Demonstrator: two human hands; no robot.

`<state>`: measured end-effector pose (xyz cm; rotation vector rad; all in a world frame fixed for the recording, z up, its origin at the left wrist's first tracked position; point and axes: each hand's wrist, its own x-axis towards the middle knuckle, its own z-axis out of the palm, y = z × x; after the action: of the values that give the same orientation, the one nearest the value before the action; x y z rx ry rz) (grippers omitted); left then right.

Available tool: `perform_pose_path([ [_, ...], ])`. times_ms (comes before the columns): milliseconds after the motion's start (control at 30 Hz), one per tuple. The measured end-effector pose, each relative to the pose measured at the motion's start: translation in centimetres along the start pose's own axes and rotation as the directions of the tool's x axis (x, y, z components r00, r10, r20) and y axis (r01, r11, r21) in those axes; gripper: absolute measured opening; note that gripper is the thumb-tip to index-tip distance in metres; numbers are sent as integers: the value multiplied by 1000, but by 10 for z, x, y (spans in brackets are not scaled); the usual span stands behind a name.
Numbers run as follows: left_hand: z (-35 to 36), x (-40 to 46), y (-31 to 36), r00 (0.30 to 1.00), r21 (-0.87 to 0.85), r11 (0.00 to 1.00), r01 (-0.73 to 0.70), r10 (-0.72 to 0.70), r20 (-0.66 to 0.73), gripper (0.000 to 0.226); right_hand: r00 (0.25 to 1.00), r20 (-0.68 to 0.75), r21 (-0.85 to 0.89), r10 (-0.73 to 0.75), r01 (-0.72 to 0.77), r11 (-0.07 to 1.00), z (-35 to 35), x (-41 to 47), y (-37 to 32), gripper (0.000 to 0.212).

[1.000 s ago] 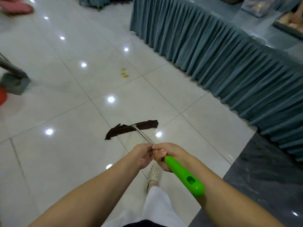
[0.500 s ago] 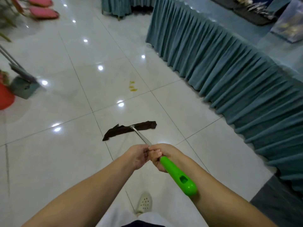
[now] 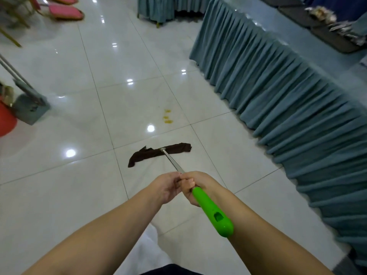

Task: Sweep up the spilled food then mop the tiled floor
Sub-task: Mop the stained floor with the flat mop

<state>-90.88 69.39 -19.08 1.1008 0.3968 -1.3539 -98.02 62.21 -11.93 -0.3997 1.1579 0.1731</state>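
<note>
A mop with a metal pole and a bright green handle reaches from my hands down to the white tiled floor. Its dark brown cloth head lies flat on the tiles in front of me. My right hand grips the pole just above the green handle. My left hand grips the pole right beside it, on the left. A few small yellow stains mark the floor a short way beyond the mop head.
A long table with a pleated teal skirt runs along the right. At the left stand a grey dustpan with a long handle and a red bucket. Pink-seated chairs are at the far left.
I have stepped forward with the mop. The yellow stains now lie closer to the mop head, and the dustpan and chairs have come further into view.
</note>
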Motion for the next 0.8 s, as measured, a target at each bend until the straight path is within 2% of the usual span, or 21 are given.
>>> perform_pose_path([
  [400,6,120,197,999,8,999,51,-51,-20,11,999,-40,70,25,-22,997,134,83,-160,21],
  [667,23,165,265,996,13,996,88,-88,-6,11,994,42,55,99,-101,993,166,118,-233,29],
  [800,31,174,291,993,-30,996,80,-82,-82,13,993,61,70,105,-109,992,174,134,-263,27],
])
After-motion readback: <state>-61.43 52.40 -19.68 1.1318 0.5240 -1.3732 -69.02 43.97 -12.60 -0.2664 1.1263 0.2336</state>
